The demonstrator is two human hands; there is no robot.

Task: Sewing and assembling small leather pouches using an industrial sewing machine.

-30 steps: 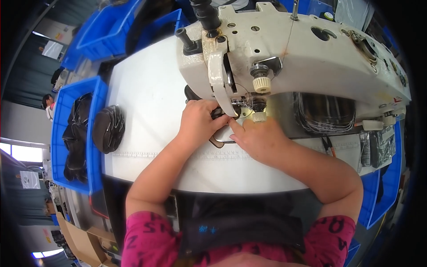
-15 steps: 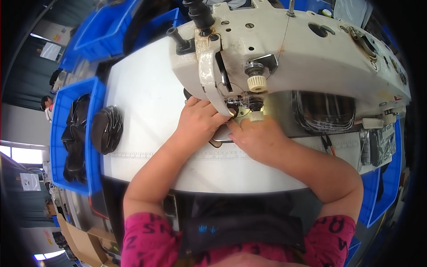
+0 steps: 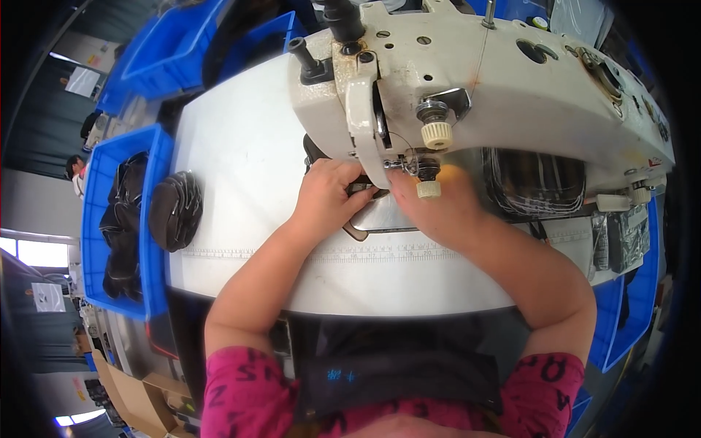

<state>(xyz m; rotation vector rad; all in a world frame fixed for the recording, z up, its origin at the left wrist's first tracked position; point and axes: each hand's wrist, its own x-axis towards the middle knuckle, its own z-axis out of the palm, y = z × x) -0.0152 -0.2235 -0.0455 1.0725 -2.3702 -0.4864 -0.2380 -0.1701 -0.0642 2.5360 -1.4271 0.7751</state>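
By the left hand [image 3: 325,193], a dark piece [image 3: 358,187] is held between bent fingers and thumb, just beside the needle area of a pale sewing machine [image 3: 467,80]. The right hand [image 3: 438,204] is placed close by, its fingertips partly hidden behind the machine's front; whether anything is gripped there cannot be told. A tan strip [image 3: 355,232] is seen below the left hand. Both forearms are stretched over a white worktop [image 3: 234,153]. Under the machine arm, dark checked pieces [image 3: 533,182] are stacked, with plastic packets [image 3: 626,244] farther right. At left, a dark stack [image 3: 175,212] is set beside a blue bin [image 3: 155,296] filled with dark items [image 3: 124,226].
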